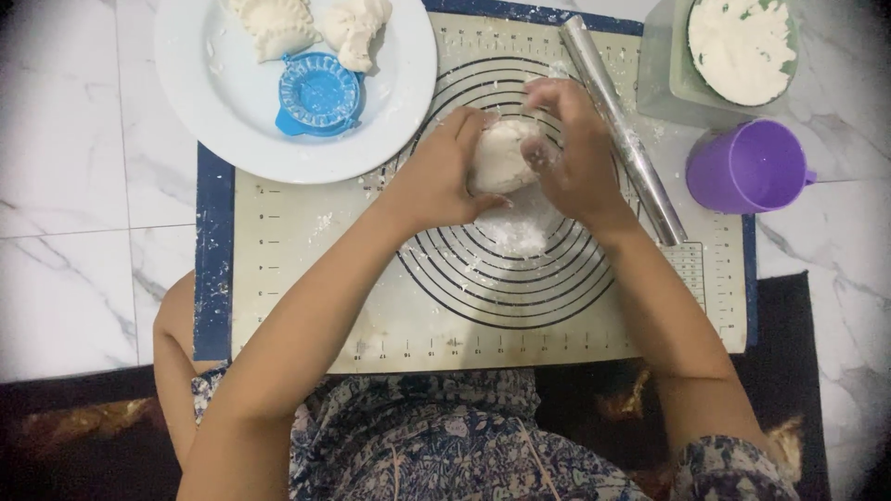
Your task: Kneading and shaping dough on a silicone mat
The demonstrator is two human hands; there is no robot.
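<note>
1. Nearest: my lap in patterned cloth, then the near edge of the ringed pastry mat (306, 278) on the marble floor (74, 232).
2. Mat centre: my left hand (436, 176) and right hand (575, 153) hold the dough ball (499, 153), each grip curled narrow round it.
3. Dough judged soft, light, tacky; best cupped from both sides, not pinched.
4. At 3 o'clock: rolling pin (624, 130), purple cup (747, 167).
5. At 11 o'clock: white plate (204, 102), blue dumpling press (318, 93), shaped dumplings (278, 26).
6. Farthest, 1 o'clock: flour bowl (741, 46).

You're in a home, cooking on the marble-tile floor (65, 186): pastry mat (306, 278), rolling pin (622, 130), flour bowl (742, 46).
</note>
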